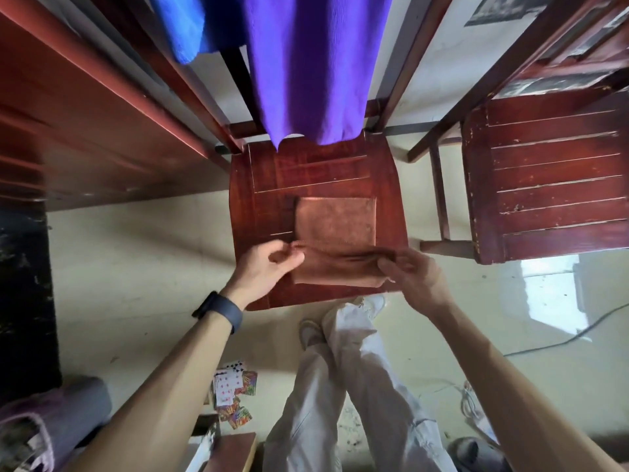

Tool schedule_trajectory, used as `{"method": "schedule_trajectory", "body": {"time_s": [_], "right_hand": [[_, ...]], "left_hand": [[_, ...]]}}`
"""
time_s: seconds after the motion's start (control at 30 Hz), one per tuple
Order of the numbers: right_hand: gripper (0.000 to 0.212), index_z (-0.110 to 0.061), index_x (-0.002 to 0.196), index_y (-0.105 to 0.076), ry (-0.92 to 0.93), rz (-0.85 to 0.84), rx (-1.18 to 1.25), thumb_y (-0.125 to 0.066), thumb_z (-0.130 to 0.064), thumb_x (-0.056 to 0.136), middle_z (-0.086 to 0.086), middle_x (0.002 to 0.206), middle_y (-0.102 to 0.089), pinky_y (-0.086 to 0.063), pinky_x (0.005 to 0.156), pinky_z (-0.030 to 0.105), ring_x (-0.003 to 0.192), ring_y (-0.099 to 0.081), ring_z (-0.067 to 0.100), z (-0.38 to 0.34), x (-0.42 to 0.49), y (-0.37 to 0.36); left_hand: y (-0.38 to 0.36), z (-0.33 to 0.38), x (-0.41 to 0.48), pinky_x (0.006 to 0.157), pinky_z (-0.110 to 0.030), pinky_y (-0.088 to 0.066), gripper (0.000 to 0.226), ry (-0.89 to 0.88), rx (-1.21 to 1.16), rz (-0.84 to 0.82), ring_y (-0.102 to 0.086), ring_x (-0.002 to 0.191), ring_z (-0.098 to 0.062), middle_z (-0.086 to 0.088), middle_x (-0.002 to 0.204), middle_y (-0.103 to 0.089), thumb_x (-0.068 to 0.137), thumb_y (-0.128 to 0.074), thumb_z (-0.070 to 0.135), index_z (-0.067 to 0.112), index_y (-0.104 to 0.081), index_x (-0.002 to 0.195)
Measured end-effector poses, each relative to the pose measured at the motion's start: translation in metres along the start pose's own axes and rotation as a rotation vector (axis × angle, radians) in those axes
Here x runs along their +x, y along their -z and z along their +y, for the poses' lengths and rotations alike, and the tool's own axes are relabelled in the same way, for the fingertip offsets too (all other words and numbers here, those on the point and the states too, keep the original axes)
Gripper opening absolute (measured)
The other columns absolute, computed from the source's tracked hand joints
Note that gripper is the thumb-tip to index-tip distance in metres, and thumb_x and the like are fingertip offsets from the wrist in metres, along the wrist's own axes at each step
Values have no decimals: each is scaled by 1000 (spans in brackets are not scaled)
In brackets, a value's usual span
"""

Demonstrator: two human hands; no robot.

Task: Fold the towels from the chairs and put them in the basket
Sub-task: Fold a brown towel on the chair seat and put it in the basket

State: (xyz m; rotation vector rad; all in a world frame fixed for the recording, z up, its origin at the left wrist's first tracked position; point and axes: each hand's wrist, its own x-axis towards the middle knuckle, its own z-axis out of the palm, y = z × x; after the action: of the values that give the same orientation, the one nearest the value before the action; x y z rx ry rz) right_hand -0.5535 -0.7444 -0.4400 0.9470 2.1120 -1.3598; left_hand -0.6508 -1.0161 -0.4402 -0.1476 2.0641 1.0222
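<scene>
A small brown towel (335,226) lies on the seat of a red-brown wooden chair (265,185), its near part lifted into a fold. My left hand (269,267) pinches the fold's left corner. My right hand (413,274) pinches its right end. A purple towel (309,63) hangs over the chair's back, its lower edge reaching the seat. A blue towel (183,25) hangs beside it on the left. No basket is in view.
A second wooden chair (551,185) stands to the right. A long red-brown wooden surface (68,131) runs along the left. Playing cards (233,393) lie on the pale floor by my legs. A cable (561,342) crosses the floor at the right.
</scene>
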Motion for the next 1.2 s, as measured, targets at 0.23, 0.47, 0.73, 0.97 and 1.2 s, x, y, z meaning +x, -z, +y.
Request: {"method": "schedule_trajectory", "body": {"time_s": [0.23, 0.47, 0.73, 0.97, 1.2], "right_hand": [[37, -16, 118, -63, 12, 126, -20, -58, -46, 97, -2, 101, -66, -51, 85, 26, 98, -66, 20, -16, 94, -25], [40, -11, 122, -60, -32, 154, -137, -47, -43, 102, 11, 116, -69, -46, 94, 34, 110, -62, 32, -9, 135, -44], [44, -10, 113, -59, -40, 225, -276, -38, -48, 102, 20, 106, -69, -47, 86, 41, 102, -62, 43, -12, 144, -52], [37, -21, 98, -55, -58, 258, -412, -35, -51, 98, 16, 98, -69, -43, 76, 40, 93, -61, 40, -20, 147, -50], [44, -16, 102, -43, -131, 316, -345, -41, -60, 97, 9, 102, -62, -42, 79, 42, 99, -60, 37, -16, 139, -56]], "left_hand": [[-15, 7, 85, 67, -31, -39, 37, 25, 58, 183, -60, 81, -22, -2, 83, -66, 98, -54, 44, 9, -66, 94], [-36, -4, 126, 73, -33, -34, 39, 122, 161, 286, -60, 102, -40, -21, 108, -67, 103, -42, 41, 8, -60, 91], [-46, -4, 136, 79, -39, -44, 49, 162, 290, 383, -60, 104, -43, -22, 111, -67, 102, -32, 49, 9, -59, 100], [-38, -2, 146, 72, -37, -43, 53, 172, 407, 408, -62, 98, -41, -16, 104, -69, 97, -33, 60, 16, -61, 87], [-42, 3, 134, 71, -39, -42, 47, 62, 542, 526, -62, 96, -40, -13, 105, -66, 97, -36, 59, 16, -56, 102]]}}
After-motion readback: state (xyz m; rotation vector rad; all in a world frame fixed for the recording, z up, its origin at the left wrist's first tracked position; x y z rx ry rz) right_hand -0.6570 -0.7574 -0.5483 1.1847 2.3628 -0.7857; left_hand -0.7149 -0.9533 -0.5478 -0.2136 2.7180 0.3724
